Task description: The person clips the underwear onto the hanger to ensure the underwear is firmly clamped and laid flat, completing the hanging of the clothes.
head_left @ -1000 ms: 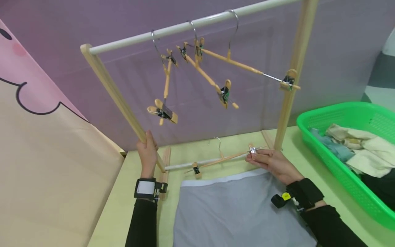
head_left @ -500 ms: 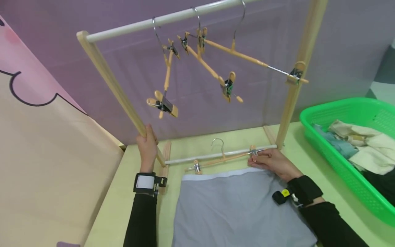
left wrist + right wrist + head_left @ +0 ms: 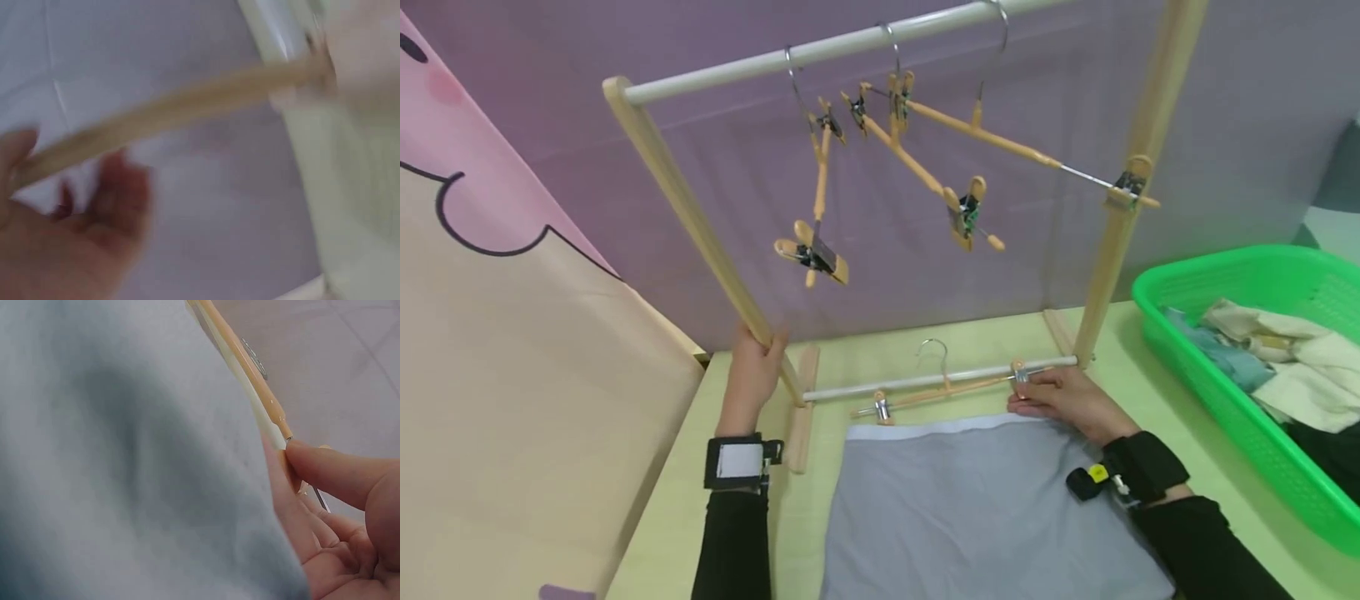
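Note:
A clip hanger (image 3: 925,397) lies at the garment's top edge, along the rack's lower bar. My right hand (image 3: 1067,404) pinches its right clip (image 3: 1020,372) between thumb and fingers; the right wrist view shows the thumb (image 3: 334,472) pressed on the wooden clip piece. Beneath is a grey garment (image 3: 985,508) with a white waistband (image 3: 940,430), spread flat. The left clip (image 3: 882,408) sits just above that band. My left hand (image 3: 751,373) is at the rack's left post (image 3: 692,217). Blurred in the left wrist view, its fingers (image 3: 122,200) are parted and loose around the post.
Several clip hangers, one of them a middle hanger (image 3: 902,154), hang from the rack's white top bar (image 3: 722,75). At the right stands a green basket (image 3: 1180,333) with crumpled clothes (image 3: 1315,367). The rack stands on a pale yellow table (image 3: 685,500) against a purple backdrop.
My left hand has loosened from the post and shifted slightly down and left. The hanger's left clip has turned so its metal side shows. My right hand keeps its pinch.

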Motion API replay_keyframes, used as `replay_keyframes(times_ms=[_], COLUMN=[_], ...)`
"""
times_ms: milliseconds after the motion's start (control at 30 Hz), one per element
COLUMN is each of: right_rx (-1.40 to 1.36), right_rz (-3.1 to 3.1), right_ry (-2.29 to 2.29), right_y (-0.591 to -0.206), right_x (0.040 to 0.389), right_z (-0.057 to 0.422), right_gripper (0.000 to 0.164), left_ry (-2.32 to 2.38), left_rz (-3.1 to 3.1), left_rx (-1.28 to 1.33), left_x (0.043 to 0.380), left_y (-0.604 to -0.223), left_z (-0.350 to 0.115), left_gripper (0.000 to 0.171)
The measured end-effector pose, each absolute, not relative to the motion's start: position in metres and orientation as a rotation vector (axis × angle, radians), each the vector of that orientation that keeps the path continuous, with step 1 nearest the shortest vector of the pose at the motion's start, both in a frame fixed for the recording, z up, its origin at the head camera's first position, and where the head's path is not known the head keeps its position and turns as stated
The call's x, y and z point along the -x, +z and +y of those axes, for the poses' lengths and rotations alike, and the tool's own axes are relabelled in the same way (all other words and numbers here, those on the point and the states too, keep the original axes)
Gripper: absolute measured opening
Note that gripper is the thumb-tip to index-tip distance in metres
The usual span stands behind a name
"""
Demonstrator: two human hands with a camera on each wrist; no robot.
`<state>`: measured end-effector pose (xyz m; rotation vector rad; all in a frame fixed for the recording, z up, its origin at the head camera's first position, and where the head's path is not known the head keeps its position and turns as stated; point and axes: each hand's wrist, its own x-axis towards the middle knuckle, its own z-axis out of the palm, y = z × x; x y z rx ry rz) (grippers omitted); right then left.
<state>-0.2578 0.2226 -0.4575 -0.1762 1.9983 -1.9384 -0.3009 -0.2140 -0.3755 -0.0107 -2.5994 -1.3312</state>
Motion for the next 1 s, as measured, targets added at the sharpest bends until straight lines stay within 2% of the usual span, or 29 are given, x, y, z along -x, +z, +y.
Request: replay_keyframes(times_ms=[100,167,233,333,400,567,800,1000], right_rx=[0.167,0.164,0.162,0.157,0.150,0.159,0.129,0.171], right_rz=[1.996,1.989,1.982,1.983,1.985,1.982,1.980,1.977], right_ry=[-1.940,-1.943,-1.943,-1.937,-1.936,-1.948,-1.967,-1.945], right_y=[-0.458,-0.459,-0.459,-0.460,-0.459,-0.457,-0.454,-0.458], right_x=[0.255,0.254,0.254,0.256,0.257,0.258,0.258,0.257], right_z=[0.226,0.227,0.227,0.226,0.224,0.222,0.223,0.224], right_gripper=[0.043,0.044,0.044,0.045,0.044,0.045,0.046,0.045], left_ry=[-1.143,-0.973,-0.851,-0.783,-0.788,-0.649,-0.725,-0.716], left_rz=[-2.944,-3.149,-3.281,-3.385,-3.399,-3.394,-3.383,-3.291], left_rx=[-0.117,-0.180,-0.171,-0.108,-0.040,0.186,0.923,1.235], left_x=[0.289,0.280,0.271,0.261,0.258,0.256,0.258,0.263], left_y=[-0.375,-0.371,-0.366,-0.357,-0.351,-0.343,-0.355,-0.377], left_z=[-0.218,-0.216,-0.212,-0.200,-0.189,-0.157,-0.103,-0.047], left_gripper=[0.087,0.095,0.087,0.059,0.047,0.046,0.044,0.043])
